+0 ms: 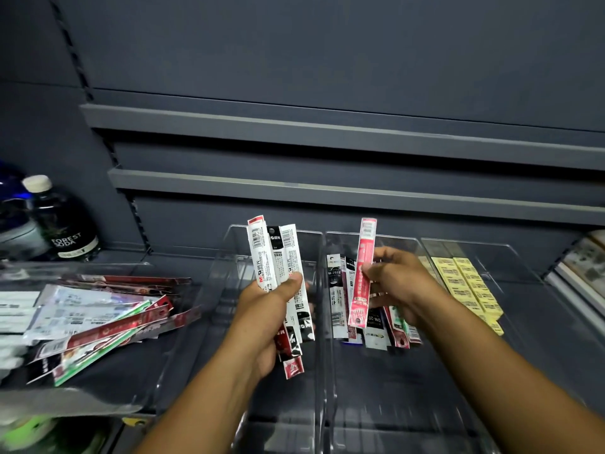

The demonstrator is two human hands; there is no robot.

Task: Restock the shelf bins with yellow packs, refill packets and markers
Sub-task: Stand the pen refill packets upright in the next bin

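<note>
Head view: our left hand [262, 309] grips splayed white-and-black slim refill packets [278, 253]; at three o'clock our right hand [396, 280] pinches one red packet [363, 273] over a clear plastic bin [376, 388]; splayed packets may slip.

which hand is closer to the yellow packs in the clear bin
Right. The right hand, pinching a pink packet, is over the bin beside the yellow packs; the left hand, gripping a bundle of white and black packets, is one bin farther left.
</note>
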